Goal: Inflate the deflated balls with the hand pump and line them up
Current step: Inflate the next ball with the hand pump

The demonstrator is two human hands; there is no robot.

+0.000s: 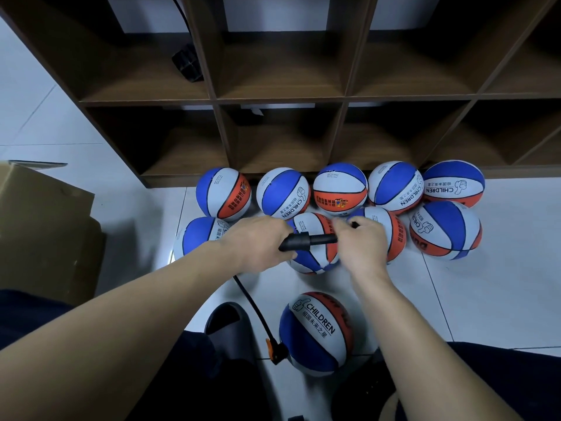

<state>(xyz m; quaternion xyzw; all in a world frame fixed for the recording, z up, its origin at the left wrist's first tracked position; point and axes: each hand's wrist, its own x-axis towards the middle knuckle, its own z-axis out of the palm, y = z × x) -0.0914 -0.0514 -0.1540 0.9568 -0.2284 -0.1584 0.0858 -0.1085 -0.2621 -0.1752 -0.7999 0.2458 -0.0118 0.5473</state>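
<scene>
Both hands grip the black pump handle (309,240): the left hand (258,243) curls round one end, the right hand (361,243) closes on the other. A black hose (253,305) runs from under the left hand to an orange nozzle (274,350) at the nearest basketball (315,332). Ten blue, white and orange basketballs show in all: five in the back row (340,189) against the brown cubby shelf (282,95), four in a second row (444,229), one in front. They lie on white floor tiles (485,299). One cardboard box (45,226) sits left, one dark slipper (227,323) nearby.
</scene>
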